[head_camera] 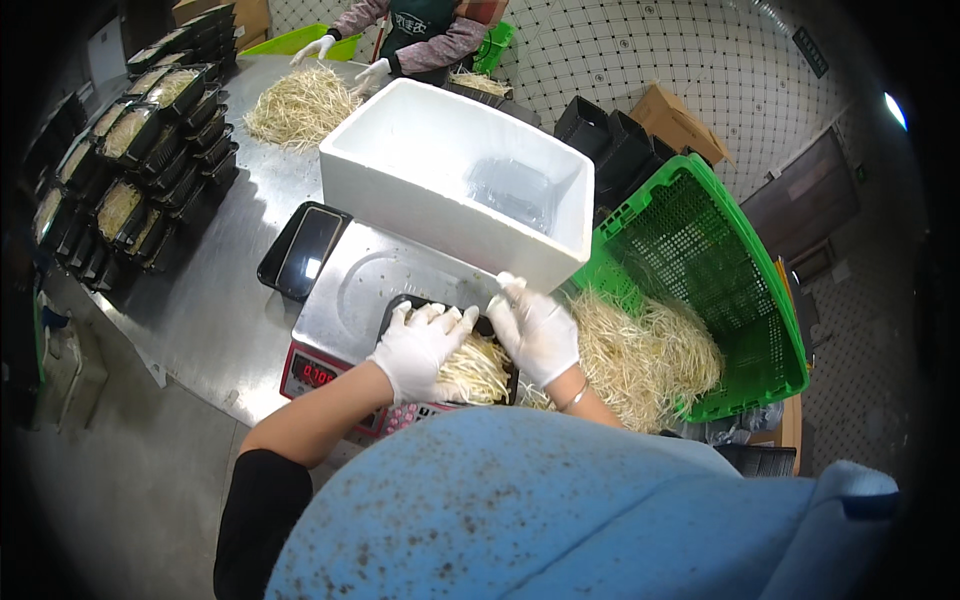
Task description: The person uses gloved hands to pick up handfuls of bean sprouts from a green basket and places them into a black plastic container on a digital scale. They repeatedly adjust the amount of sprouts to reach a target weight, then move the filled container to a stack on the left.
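My left hand [424, 352], in a white glove, lies palm down with fingers spread over a black plastic tray [514, 382] of bean sprouts [474, 371]. Its fingertips reach the tray's far side. Beneath the tray is a digital scale [360, 300] with a steel pan and a lit red display. My right hand [536, 334], also gloved, hovers at the tray's right side with its fingers bent; whether anything is between them is unclear. Close by on the right, a large heap of loose bean sprouts [637, 352] spills from a green plastic basket [720, 300] tipped on its side.
A white foam box [442, 217] stands behind the scale. Left of the scale, a smartphone [311, 244] rests on a black tray [274, 262]. Stacked filled trays [150, 161] line the steel table's [217, 300] left side. Across it, a co-worker's gloved hands [315, 51] are near another sprout pile [300, 109].
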The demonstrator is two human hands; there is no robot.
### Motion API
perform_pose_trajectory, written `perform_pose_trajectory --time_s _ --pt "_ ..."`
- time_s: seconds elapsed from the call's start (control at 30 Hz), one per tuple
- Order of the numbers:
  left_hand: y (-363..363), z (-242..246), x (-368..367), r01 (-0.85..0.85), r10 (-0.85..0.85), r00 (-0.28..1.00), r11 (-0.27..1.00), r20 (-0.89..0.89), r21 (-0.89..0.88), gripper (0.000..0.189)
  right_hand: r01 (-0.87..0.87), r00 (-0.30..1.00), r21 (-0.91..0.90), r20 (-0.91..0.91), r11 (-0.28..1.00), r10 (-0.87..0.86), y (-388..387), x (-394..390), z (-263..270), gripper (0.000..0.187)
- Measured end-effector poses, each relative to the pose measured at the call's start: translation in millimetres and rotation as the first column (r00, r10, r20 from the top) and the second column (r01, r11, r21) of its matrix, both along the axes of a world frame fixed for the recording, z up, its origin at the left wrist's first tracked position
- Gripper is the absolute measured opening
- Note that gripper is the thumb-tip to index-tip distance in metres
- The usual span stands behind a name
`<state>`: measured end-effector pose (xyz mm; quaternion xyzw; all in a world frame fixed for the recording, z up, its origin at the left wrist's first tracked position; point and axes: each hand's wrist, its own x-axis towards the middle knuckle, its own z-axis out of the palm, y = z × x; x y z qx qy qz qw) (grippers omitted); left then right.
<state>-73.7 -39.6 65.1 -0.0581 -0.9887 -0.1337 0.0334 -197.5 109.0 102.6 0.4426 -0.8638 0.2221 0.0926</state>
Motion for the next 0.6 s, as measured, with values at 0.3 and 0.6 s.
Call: perform_pose_trajectory --time_s 0.3,0.6 --pt "7.0 -27.0 -14.8 -0.052 0.052 0.999 0.998 -0.011 0.037 0.069 0.134 0.986 0.237 0.07 0.962 -0.154 -99.4 -240.7 -37.0 0.061" --pt "7.0 -23.2 -10.8 -0.039 0.04 0.999 0.998 -0.007 0.051 0.075 0.151 0.912 0.475 -0.406 0.867 0.064 -127.8 -265.5 -72.3 0.027"
